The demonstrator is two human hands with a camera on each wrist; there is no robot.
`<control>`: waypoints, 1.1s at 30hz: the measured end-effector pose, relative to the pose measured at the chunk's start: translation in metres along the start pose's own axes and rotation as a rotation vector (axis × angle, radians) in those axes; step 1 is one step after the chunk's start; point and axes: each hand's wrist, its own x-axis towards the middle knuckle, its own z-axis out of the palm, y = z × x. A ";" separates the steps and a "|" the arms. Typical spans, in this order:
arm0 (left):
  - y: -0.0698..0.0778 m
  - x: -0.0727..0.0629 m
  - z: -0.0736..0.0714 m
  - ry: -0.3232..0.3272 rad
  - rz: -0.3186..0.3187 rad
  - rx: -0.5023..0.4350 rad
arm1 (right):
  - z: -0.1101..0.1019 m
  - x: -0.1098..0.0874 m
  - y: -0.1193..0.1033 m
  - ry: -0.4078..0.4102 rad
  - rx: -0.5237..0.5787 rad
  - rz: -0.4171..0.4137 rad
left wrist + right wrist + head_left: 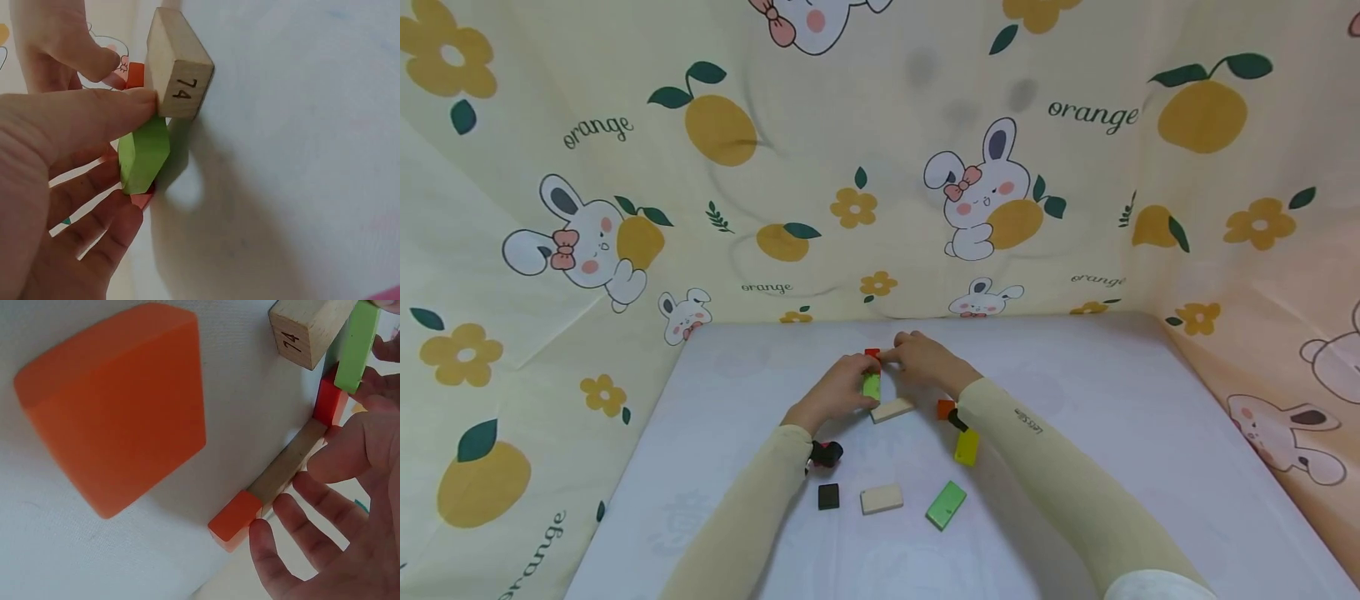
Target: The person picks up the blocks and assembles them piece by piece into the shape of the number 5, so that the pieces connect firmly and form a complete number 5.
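My left hand (835, 387) pinches a light green block (145, 150) between its thumb and fingers, at the far part of the white table. A red block (330, 400) touches or nearly touches the green one's end. In the right wrist view a narrow wooden block (290, 456) and a small orange block (236, 515) continue the line from the red block. Loosely bent fingers of my right hand (928, 362) rest along the far side of these. Beside the green block stands a wooden block marked 74 (172, 62), close to my left thumb.
Nearer to me lie a black block (828, 497), a pale wooden block (882, 499) and a green block (946, 505). A yellow block (966, 447) and an orange block (946, 409) lie by my right forearm. A printed cloth (820, 183) rises behind the table.
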 end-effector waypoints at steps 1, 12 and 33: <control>0.000 0.000 0.000 0.001 0.002 0.006 | 0.000 0.000 0.000 0.001 -0.001 0.001; 0.003 -0.001 0.001 -0.005 -0.033 -0.009 | -0.003 -0.001 -0.004 -0.010 0.028 0.029; -0.014 0.001 0.000 0.032 -0.025 0.013 | 0.002 0.004 0.000 -0.021 0.024 0.031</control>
